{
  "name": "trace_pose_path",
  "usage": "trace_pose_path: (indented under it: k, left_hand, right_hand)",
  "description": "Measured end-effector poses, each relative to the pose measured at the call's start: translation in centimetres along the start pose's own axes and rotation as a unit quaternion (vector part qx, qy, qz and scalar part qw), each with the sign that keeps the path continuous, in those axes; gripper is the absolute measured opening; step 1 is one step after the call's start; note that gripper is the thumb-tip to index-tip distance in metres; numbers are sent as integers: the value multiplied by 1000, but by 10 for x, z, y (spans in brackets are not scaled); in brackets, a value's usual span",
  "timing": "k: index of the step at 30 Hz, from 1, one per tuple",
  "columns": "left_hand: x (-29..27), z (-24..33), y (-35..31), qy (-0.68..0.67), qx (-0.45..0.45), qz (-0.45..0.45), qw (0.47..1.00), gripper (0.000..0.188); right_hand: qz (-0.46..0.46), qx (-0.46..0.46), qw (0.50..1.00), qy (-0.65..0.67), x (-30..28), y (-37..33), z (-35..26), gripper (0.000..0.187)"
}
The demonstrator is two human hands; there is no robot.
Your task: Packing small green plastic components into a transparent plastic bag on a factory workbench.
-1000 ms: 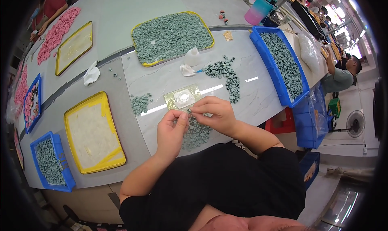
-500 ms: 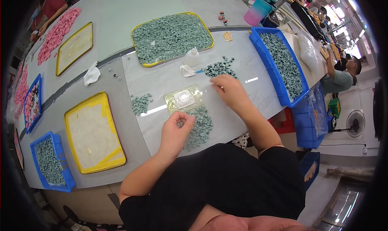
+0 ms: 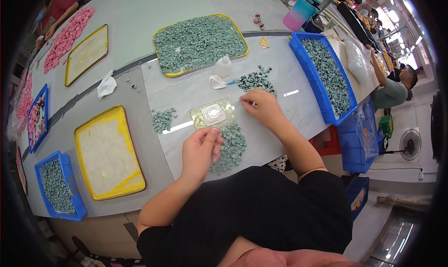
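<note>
The thumb and forefinger of the left hand [image 3: 199, 151] are drawn close together; whether they grip a piece cannot be told. The right hand [image 3: 264, 109] has its fingers curled inward, and its contents likewise cannot be confirmed. The loose green pieces [image 3: 232, 151] lie just right of the left fingers; the round clear dish [image 3: 213, 113] rests beyond them, on a yellowish plate [image 3: 199, 112]. Such small pieces should be pinched lightly at the edges, with both wrists kept low and the fingertips clear of the dish. The bench [image 3: 179, 96] is pale and marbled, reflecting strip glare. Beyond the left fingers stands a yellow-rimmed tray [image 3: 175, 73]; right of the right fingers, a blue bin [image 3: 318, 90] and, farther off, a fan [image 3: 410, 143].
</note>
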State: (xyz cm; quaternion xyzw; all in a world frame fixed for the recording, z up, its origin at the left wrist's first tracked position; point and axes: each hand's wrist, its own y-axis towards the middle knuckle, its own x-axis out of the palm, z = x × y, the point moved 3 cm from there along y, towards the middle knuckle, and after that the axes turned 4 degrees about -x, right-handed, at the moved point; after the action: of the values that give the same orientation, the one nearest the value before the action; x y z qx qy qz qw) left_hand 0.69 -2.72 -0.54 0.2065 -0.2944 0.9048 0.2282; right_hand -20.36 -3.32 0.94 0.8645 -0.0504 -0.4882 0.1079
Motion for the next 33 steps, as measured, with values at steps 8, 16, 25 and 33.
trace_pose_path:
  k: [8, 16, 25, 33]
  left_hand:
    - [3, -8, 5, -26, 1, 14, 1000, 24]
    - [0, -3, 4, 14, 60, 31, 998, 23]
    - [-2, 3, 3, -1, 81, 34, 996, 17]
    - [-6, 0, 5, -10, 41, 30, 999, 8]
  right_hand:
    - [5, -162, 974, 156, 2, -20, -65, 24]
    - [49, -314, 947, 41, 6, -19, -60, 33]
    - [62, -337, 937, -68, 18, -3, -52, 32]
    - [60, -339, 936, -72, 21, -1, -51, 32]
